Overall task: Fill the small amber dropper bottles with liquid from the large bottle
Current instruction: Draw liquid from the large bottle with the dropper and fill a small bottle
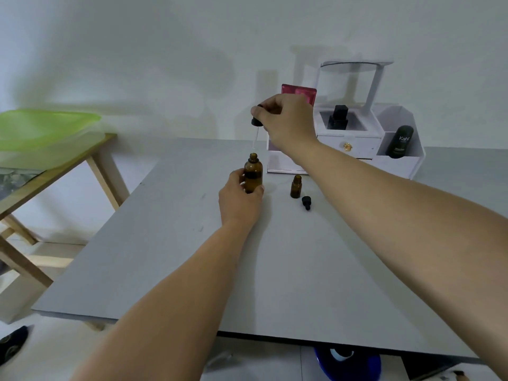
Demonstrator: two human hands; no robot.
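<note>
Amber large bottle [253,176] stands near the grey desk's [192,270] far edge, gripped by our left hand [238,200]; our raised right hand [287,119] pinches the dropper [256,125] above it. White wall [165,50] behind.

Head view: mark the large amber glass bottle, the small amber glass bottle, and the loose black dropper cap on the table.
large amber glass bottle [254,169], head view, upper body.
small amber glass bottle [295,187], head view, mid body.
loose black dropper cap [305,201], head view, cap's collar.
</note>
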